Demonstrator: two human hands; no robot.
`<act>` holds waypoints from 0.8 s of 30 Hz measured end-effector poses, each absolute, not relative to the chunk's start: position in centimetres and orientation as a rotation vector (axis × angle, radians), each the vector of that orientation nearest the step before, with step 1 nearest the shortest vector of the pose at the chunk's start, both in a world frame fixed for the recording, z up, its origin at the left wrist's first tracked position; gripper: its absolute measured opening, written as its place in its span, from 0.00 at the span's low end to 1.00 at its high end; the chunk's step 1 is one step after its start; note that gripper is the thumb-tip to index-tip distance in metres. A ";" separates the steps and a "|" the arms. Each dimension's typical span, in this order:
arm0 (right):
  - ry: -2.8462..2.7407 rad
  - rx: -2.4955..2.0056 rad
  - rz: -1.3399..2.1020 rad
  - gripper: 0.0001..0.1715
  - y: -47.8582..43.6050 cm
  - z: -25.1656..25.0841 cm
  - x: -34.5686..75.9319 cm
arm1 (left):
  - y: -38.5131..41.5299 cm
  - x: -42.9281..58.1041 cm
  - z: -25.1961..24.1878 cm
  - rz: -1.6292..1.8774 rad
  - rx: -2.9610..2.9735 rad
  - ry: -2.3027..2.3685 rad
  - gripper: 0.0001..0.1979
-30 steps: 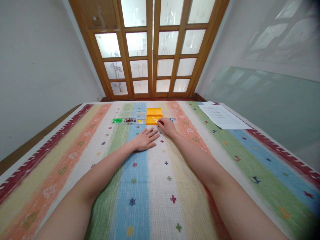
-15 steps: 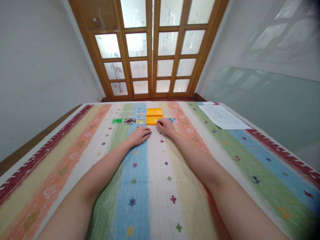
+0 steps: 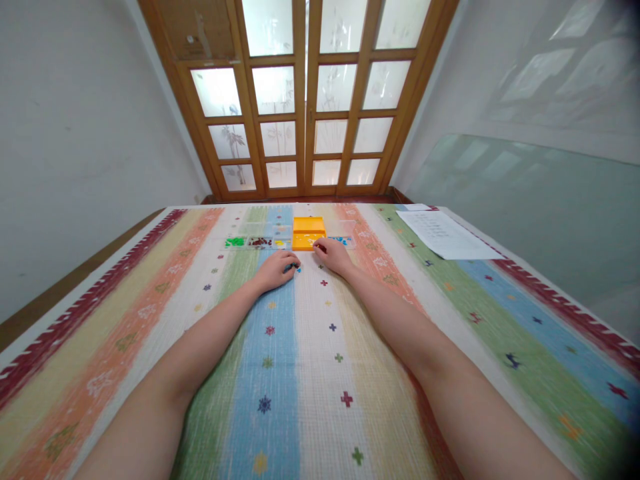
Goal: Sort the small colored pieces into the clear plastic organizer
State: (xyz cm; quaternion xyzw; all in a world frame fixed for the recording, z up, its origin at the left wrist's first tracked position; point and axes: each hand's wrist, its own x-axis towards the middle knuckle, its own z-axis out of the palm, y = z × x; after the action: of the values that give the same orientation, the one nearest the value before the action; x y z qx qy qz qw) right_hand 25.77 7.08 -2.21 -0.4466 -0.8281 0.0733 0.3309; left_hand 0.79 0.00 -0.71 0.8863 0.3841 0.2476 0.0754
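Observation:
My left hand (image 3: 276, 270) rests on the tablecloth with its fingers curled together. Whatever lies within them is too small to make out. Beside its fingertips sits a small blue piece (image 3: 299, 270). My right hand (image 3: 334, 256) has thumb and fingertips pinched at the front right corner of an open yellow box (image 3: 302, 246); what the pinch holds, if anything, cannot be made out. Small pale pieces lie inside the box, and its lid (image 3: 308, 224) stands raised behind. To the left, clear compartments hold green pieces (image 3: 235, 242), dark brown pieces (image 3: 260, 242) and yellow pieces (image 3: 281, 244).
Blue pieces (image 3: 343, 240) lie in a clear compartment right of the box, partly behind my right hand. Printed paper sheets (image 3: 445, 233) lie at the table's far right. A striped tablecloth (image 3: 320, 400) covers the table. Wooden glazed doors (image 3: 305, 120) stand beyond its far edge.
The fingers of my left hand have curled and drawn back slightly to the left, and the small blue piece beside them now shows clearly. My right hand has stayed almost still.

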 end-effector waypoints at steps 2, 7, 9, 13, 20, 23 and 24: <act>-2.166 -1.175 0.195 0.10 7.1 -2.2 25.8 | 0.0 0.8 -0.6 0.735 2.658 1.154 0.16; -2.170 -1.179 0.187 0.10 7.0 -2.2 25.8 | 0.0 0.7 -0.6 0.731 2.649 1.160 0.17; -2.174 -1.175 0.185 0.10 7.0 -2.2 25.8 | 0.1 0.7 -0.6 0.725 2.646 1.167 0.18; -2.173 -1.188 0.192 0.10 6.9 -2.1 25.8 | 0.1 0.7 -0.6 0.737 2.637 1.194 0.18; -2.171 -1.185 0.182 0.10 7.0 -2.2 25.8 | 0.1 0.1 -0.3 0.769 2.638 1.265 0.14; -2.172 -1.195 0.185 0.10 7.0 -2.2 25.8 | 0.2 -0.2 -0.2 0.780 2.638 1.298 0.10; -2.172 -1.200 0.189 0.10 7.0 -2.2 25.7 | 0.3 -0.3 -0.2 0.783 2.636 1.312 0.08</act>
State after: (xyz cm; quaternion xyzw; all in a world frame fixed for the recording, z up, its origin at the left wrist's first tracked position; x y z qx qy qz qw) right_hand 25.74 7.01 -2.16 -0.4566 -0.8267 0.0721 0.3208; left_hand -0.34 0.25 -0.18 0.8642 0.4302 0.2568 0.0472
